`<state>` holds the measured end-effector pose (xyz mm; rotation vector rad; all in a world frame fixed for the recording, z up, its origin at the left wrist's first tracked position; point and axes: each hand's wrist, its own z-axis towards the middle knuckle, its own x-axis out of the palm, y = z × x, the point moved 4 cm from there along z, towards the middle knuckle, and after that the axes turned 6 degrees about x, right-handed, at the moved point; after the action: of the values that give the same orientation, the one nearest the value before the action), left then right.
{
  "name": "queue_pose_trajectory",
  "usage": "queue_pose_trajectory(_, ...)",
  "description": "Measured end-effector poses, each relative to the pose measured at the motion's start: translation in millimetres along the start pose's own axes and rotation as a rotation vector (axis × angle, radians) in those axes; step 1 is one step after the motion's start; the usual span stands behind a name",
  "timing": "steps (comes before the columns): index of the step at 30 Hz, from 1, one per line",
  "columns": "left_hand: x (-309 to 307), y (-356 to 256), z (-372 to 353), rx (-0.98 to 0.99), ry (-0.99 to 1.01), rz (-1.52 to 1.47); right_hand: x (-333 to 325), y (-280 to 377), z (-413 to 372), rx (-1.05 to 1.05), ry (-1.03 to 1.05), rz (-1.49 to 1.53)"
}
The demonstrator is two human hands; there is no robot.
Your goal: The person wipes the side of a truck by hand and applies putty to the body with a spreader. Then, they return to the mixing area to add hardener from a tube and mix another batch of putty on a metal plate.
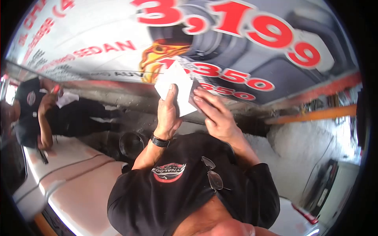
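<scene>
My left hand [168, 114] grips a sheet of paper [173, 82], its thumb lying on top and a black watch [159, 141] round the wrist. The sheet looks like sandpaper, bright white over most of its face with a dark grey-brown part along the right edge. On that dark edge, the fingers of my right hand [216, 112] press together, closed on the sheet. Both hands are held up in front of my chest, and the sheet's underside is hidden.
A large printed banner [102, 33] with red prices spans the front. On the left, a person in black [39, 106] holds a small red thing. A patchy car panel [84, 179] lies lower left. A dark round container [132, 143] and an orange beam [315, 115] also show.
</scene>
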<state>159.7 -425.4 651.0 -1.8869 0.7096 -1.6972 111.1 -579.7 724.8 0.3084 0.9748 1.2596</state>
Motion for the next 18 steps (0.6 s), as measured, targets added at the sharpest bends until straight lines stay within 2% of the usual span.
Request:
queue_pose_trajectory(2, 15.6, 27.1, -5.1, 0.005, 0.058, 0.073, -16.2, -15.9, -31.3, 0.083, -0.075, -0.196)
queue_pose_trajectory(5, 41.5, 47.3, -17.8, -0.079, 0.158, 0.092, -50.2, -36.5, -79.1, 0.244, 0.017, -0.397)
queue_pose_trajectory(8, 78.4, 48.8, -23.8, -0.139, 0.237, 0.017, -45.5, -55.2, -149.5, 0.398, 0.21, -0.449)
queue_pose_trajectory(9, 82.4, 53.0, -21.4, -0.204, 0.242, 0.099, -57.4, -52.1, -155.0, 0.458, 0.059, -0.369)
queue_pose_trajectory(12, 96.1, 80.6, -20.5, -0.371, 0.377, 0.026, -94.6, -45.6, -164.2, 0.674, -0.368, -0.185)
queue_pose_trajectory(14, 105.8, 93.0, -25.2, -0.505, 0.468, 0.005, -108.9, -55.4, -178.4, 0.744, -0.603, -0.213)
queue_pose_trajectory(16, 107.3, 107.7, -25.2, -0.571, 0.526, 0.014, -115.7, -65.4, -193.0, 0.821, -0.711, -0.207)
queue_pose_trajectory(18, 109.5, 117.4, -23.2, -0.636, 0.535, 0.023, -118.2, -64.1, -195.2, 0.847, -0.706, -0.274)
